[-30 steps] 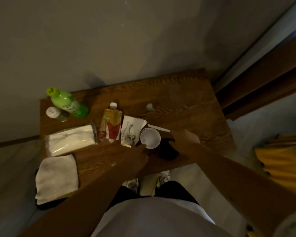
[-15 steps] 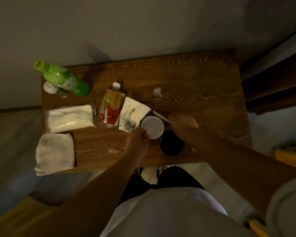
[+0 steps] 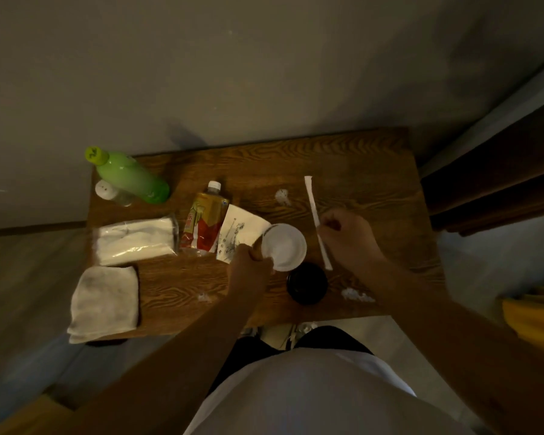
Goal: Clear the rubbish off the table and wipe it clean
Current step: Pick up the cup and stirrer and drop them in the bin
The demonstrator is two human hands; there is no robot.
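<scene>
On the grained wooden table, mid-frame, the left hand grips the rim of a round white paper cup. The right hand pinches a long thin paper straw wrapper. A round black lid lies below the cup, crumpled white scraps beside it. A folded soft cloth overhangs the lower-left corner.

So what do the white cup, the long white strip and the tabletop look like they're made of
The round white cup, gripped at its rim by the left hand, looks like thin matte paper, though the dim light leaves that open. The long white strip pinched by the right hand seems to be a flat paper wrapper. The brown table shows bold wood grain, either wood or veneer.
</scene>
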